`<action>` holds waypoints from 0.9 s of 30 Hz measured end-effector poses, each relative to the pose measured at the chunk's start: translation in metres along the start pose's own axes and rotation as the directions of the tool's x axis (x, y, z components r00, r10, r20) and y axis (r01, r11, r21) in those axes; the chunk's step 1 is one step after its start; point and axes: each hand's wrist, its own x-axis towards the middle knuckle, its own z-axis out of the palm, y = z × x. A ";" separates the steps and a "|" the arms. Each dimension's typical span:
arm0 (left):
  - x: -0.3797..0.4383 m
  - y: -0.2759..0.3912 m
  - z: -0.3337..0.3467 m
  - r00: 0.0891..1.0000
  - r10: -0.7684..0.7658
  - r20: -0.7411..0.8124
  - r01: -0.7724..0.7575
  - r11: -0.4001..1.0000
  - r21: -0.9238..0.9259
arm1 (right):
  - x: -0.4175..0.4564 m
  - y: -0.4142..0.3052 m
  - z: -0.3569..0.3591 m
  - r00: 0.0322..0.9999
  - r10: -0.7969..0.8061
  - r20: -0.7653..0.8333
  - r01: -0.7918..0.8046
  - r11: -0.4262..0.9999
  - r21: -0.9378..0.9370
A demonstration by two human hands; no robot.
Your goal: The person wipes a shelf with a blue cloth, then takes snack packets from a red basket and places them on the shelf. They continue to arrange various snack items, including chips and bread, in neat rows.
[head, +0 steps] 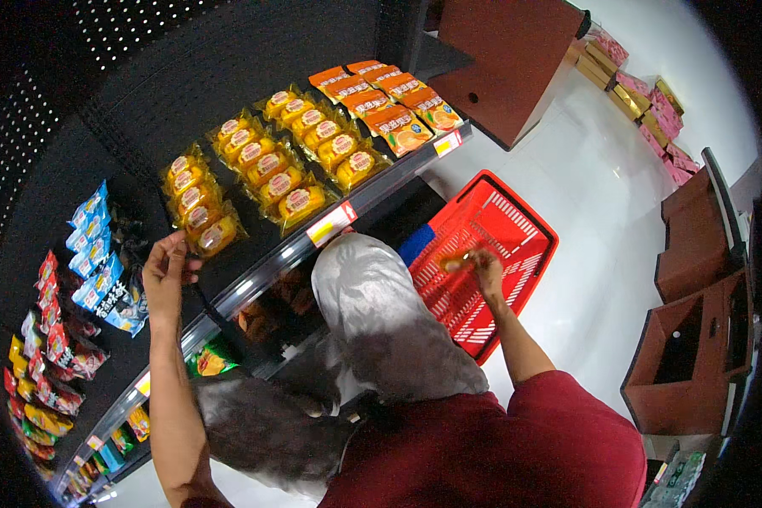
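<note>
Over the red plastic shopping basket (514, 219), my right hand (487, 273) holds a small item in a shiny yellow wrapper (455, 261), blurred; it looks like one of the packaged cakes. My left hand (167, 263) is raised over the black shelf, its fingers bent and apart, with nothing visible in them. Its fingertips are beside the front cake packet (213, 236) of the left row; whether they touch it is unclear. More yellow cake packets (268, 166) stand in rows to the right, beside orange snack pouches (397, 127).
The shelf's metal front edge (254, 289) carries price tags (331, 223). Blue (108, 292) and red snack bags (63, 346) fill the shelf's left part. My bent knee (362, 279) is between shelf and basket. Brown cabinets (663, 362) and pink and gold boxes (651, 108) stand across the white floor.
</note>
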 end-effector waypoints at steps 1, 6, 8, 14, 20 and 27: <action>0.002 0.005 -0.003 1.000 0.001 -0.002 -0.001 1.000 0.031 | -0.011 0.006 0.011 0.996 0.082 0.039 -0.084 0.995 0.048; 0.020 -0.005 0.000 0.996 0.091 -0.021 -0.089 0.992 0.088 | -0.026 0.074 0.030 0.955 0.189 0.228 -0.124 0.955 -0.269; 0.023 -0.016 0.003 0.983 0.174 -0.060 -0.168 0.981 0.096 | -0.023 0.100 0.036 0.954 0.177 0.243 -0.255 0.902 0.348; 0.004 -0.021 -0.016 0.977 0.169 -0.129 -0.151 0.979 0.137 | 0.013 -0.068 0.070 0.972 0.180 0.148 -0.205 0.962 0.178; 0.002 -0.015 -0.010 0.986 -0.090 -0.140 0.107 0.987 0.119 | 0.030 -0.326 0.120 0.958 -0.124 0.258 0.005 0.909 0.418; -0.003 -0.019 -0.014 0.958 -0.284 -0.037 0.282 0.958 -0.046 | 0.013 -0.422 0.227 0.570 -0.259 0.780 -0.006 0.948 0.320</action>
